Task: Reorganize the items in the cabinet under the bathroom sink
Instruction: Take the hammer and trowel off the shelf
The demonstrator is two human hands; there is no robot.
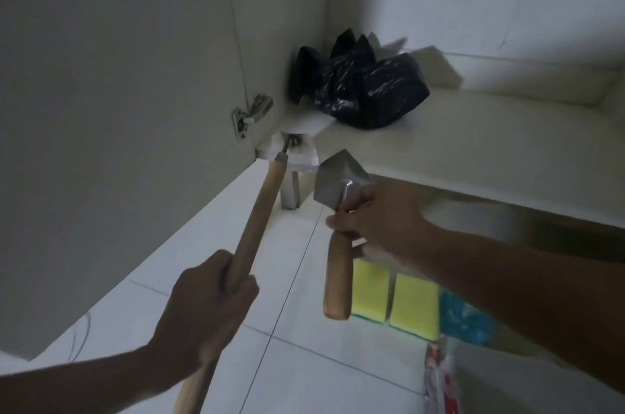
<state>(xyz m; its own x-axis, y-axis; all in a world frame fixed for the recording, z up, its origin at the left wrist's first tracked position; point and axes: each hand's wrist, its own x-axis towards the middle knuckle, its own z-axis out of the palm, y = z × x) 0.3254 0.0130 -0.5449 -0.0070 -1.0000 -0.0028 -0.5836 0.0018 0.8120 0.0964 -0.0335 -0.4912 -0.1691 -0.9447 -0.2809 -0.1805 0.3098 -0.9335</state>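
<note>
Down by the white tiled floor [304,376], the left hand [206,308] is wrapped tight around a long wooden tool handle [257,217] while the right hand [378,221] pinches a small steel trowel with a wooden grip [338,244] before the cabinet shelf [473,143] bearing a crumpled black plastic bag [365,85].

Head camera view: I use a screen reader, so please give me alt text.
Left hand grips a long wooden handle while the right hand holds a wooden-handled metal trowel before an open cabinet. A crumpled black plastic bag sits on the cabinet floor; two yellow sponges lie on white tiles.
</note>
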